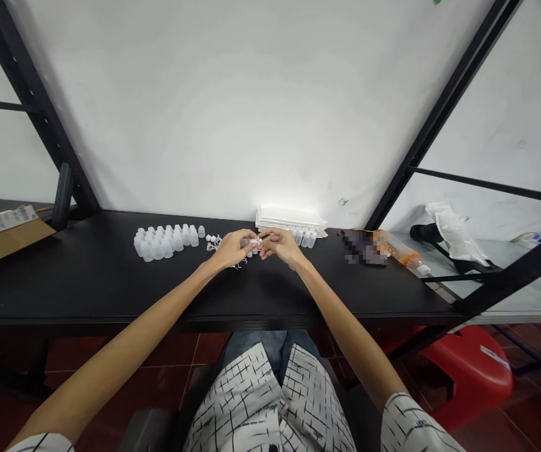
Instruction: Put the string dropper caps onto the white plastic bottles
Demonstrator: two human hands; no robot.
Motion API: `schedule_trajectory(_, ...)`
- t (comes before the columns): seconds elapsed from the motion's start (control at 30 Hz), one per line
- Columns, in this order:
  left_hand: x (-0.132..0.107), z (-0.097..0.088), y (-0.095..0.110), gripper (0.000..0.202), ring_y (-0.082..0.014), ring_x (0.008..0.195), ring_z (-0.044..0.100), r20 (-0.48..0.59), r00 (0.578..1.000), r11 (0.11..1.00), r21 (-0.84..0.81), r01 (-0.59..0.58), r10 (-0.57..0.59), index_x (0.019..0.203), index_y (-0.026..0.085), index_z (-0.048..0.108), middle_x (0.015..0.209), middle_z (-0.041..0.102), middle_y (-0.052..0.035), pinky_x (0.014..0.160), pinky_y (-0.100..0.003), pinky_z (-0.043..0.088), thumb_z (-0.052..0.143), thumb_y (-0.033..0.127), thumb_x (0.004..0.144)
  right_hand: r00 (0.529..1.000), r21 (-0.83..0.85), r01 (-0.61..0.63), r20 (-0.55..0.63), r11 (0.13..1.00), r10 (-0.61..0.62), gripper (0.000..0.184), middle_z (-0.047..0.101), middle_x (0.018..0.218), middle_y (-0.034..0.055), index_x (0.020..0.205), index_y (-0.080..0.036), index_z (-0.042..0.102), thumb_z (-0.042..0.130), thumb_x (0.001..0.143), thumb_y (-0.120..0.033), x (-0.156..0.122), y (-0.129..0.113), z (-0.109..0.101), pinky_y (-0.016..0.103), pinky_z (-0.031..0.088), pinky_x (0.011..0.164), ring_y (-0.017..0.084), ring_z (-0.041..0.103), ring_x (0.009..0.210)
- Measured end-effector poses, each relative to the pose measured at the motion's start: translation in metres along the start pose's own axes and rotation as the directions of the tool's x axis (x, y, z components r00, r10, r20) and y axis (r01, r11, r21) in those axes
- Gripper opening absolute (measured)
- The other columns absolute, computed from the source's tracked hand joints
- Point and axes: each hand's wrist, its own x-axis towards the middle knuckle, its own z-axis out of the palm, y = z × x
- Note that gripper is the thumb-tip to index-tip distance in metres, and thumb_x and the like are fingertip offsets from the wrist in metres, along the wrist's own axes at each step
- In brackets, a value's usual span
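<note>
Over the middle of the black table (pixel 270 295), my left hand (pixel 231 250) is closed round a small translucent plastic bottle (pixel 248 242), which lies sideways. My right hand (pixel 283 246) meets it at the bottle's right end, fingertips pinched on a small white part, seemingly a cap; the fingers partly hide it. Several capless-looking white bottles (pixel 163 241) stand in rows to the left, with a single bottle (pixel 201 231) beside them. Small white caps (pixel 213 239) with thin strips lie next to my left hand, some hidden beneath. Behind my right hand stand several more small bottles (pixel 306 239).
A stack of flat white sheets or packs (pixel 290 217) lies against the wall. On the right are a blurred dark object (pixel 365 248) and an orange-labelled bottle (pixel 401 252) on its side. A cardboard box (pixel 9 233) sits far left; a red stool (pixel 475 370) stands below right.
</note>
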Motion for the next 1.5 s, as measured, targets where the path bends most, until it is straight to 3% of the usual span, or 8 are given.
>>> schedule_trajectory(0.53, 0.003, 0.0, -0.002, 0.028, -0.0239, 0.09, 0.066, -0.006, 0.998, 0.988, -0.138, 0.064, -0.066, 0.087, 0.016, 0.07, 0.093, 0.073, -0.0076, 0.086, -0.036, 0.05, 0.061, 0.04, 0.075, 1.0, -0.026, 0.004, 0.02, 1.0, -0.004, 0.025, 0.065, 0.06, -0.0016, 0.087, -0.016, 0.058, 0.071, 0.067, -0.024, 0.003, 0.003, 0.003, 0.029, 0.058, 0.055, 0.015, 0.066, 0.054)
schedule_trajectory(0.63, 0.004, -0.004, 0.0, 0.031, -0.021, 0.078, 0.066, 0.016, 0.994, 0.953, -0.283, 0.107, -0.107, 0.091, 0.015, 0.069, 0.089, 0.072, -0.0073, 0.074, -0.034, 0.052, 0.064, 0.041, 0.075, 0.999, -0.008, 0.028, -0.016, 1.0, -0.028, 0.028, 0.066, 0.065, -0.0003, 0.089, -0.016, 0.059, 0.072, 0.067, -0.027, 0.003, 0.0, 0.004, 0.03, 0.058, 0.055, 0.015, 0.066, 0.055)
schedule_trajectory(0.73, 0.004, -0.008, 0.003, 0.032, -0.0133, 0.059, 0.058, 0.035, 0.986, 0.858, -0.49, 0.157, -0.16, 0.095, 0.013, 0.067, 0.086, 0.068, -0.0068, 0.06, -0.029, 0.05, 0.065, 0.038, 0.075, 0.996, 0.009, 0.059, -0.074, 0.998, -0.058, 0.03, 0.068, 0.069, 0.0029, 0.086, -0.015, 0.06, 0.074, 0.068, -0.034, 0.005, -0.002, 0.003, 0.029, 0.058, 0.055, 0.016, 0.067, 0.057)
schedule_trajectory(0.83, 0.004, -0.009, 0.003, 0.032, -0.0112, 0.057, 0.055, 0.062, 0.984, 0.799, -0.576, 0.174, -0.17, 0.095, 0.013, 0.067, 0.085, 0.067, -0.0066, 0.058, -0.029, 0.049, 0.067, 0.036, 0.075, 0.993, -0.028, 0.052, -0.107, 0.998, -0.055, 0.034, 0.067, 0.069, 0.0049, 0.078, -0.014, 0.061, 0.074, 0.068, -0.044, 0.007, 0.0, 0.001, 0.025, 0.055, 0.049, 0.015, 0.066, 0.057)
schedule_trajectory(1.0, 0.004, -0.006, 0.0, 0.043, -0.0119, 0.06, 0.056, 0.084, 0.978, 0.824, -0.527, 0.208, -0.193, 0.104, 0.013, 0.065, 0.096, 0.068, -0.0093, 0.057, -0.028, 0.049, 0.07, 0.041, 0.072, 0.981, -0.135, 0.092, -0.16, 0.987, -0.114, 0.034, 0.065, 0.069, 0.0033, 0.076, -0.015, 0.062, 0.07, 0.072, -0.048, 0.01, 0.006, -0.004, 0.018, 0.046, 0.038, 0.012, 0.062, 0.053)
schedule_trajectory(1.2, 0.004, -0.007, -0.001, 0.041, -0.0195, 0.081, 0.063, 0.09, 0.988, 0.93, -0.337, 0.146, -0.122, 0.101, 0.015, 0.068, 0.094, 0.07, -0.0092, 0.062, -0.027, 0.05, 0.065, 0.048, 0.076, 0.954, -0.265, 0.114, -0.239, 0.958, -0.18, 0.029, 0.062, 0.065, 0.0022, 0.073, -0.016, 0.061, 0.062, 0.078, -0.044, 0.008, 0.005, -0.009, 0.017, 0.043, 0.037, 0.011, 0.06, 0.05)
schedule_trajectory(1.33, 0.005, -0.007, -0.003, 0.039, -0.0195, 0.08, 0.064, 0.073, 0.992, 0.956, -0.269, 0.115, -0.098, 0.101, 0.015, 0.068, 0.092, 0.07, -0.0086, 0.067, -0.028, 0.05, 0.062, 0.046, 0.078, 0.912, -0.366, 0.149, -0.307, 0.918, -0.271, 0.024, 0.062, 0.068, 0.0019, 0.075, -0.017, 0.06, 0.058, 0.08, -0.04, 0.007, 0.002, -0.015, 0.018, 0.043, 0.04, 0.011, 0.061, 0.052)
schedule_trajectory(1.5, 0.006, -0.008, -0.008, 0.035, -0.0219, 0.086, 0.066, 0.061, 0.98, 0.942, -0.271, 0.198, -0.189, 0.1, 0.015, 0.068, 0.094, 0.071, -0.0103, 0.064, -0.028, 0.051, 0.056, 0.041, 0.081, 0.85, -0.333, 0.186, -0.417, 0.924, -0.321, 0.023, 0.061, 0.077, 0.0014, 0.076, -0.019, 0.055, 0.053, 0.082, -0.041, 0.003, -0.008, -0.041, 0.019, 0.043, 0.042, 0.011, 0.062, 0.054)
